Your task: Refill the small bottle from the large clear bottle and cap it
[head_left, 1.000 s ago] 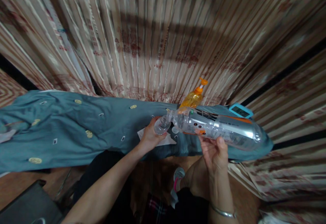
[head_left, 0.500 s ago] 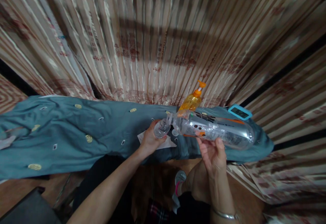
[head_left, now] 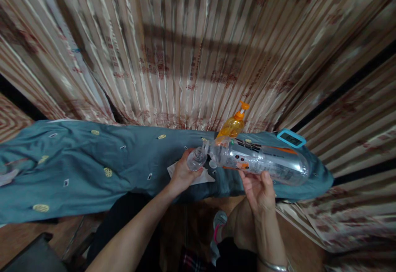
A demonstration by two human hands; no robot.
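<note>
My left hand (head_left: 183, 174) is wrapped round a small clear bottle (head_left: 196, 160), tilted with its mouth toward the right. In my right hand (head_left: 259, 187) lies a large clear plastic bottle (head_left: 266, 160) with orange and black print, tipped almost level. Its neck meets the small bottle's mouth; whether liquid is passing between them I cannot tell. Just under the large bottle's neck is a small clear round piece (head_left: 213, 163), probably a cap. A white paper (head_left: 204, 177) lies on the cloth beneath my left hand.
An orange pump bottle (head_left: 231, 127) stands behind the large bottle. A blue-framed digital timer or clock (head_left: 291, 138) sits at the right back. Teal patterned cloth (head_left: 77, 156) covers the narrow surface, striped curtains (head_left: 185, 49) hang close behind, and a white item (head_left: 8, 177) lies far left.
Both hands keep their hold, and the two bottles stay mouth to mouth. The view has shifted very slightly; otherwise little differs.
</note>
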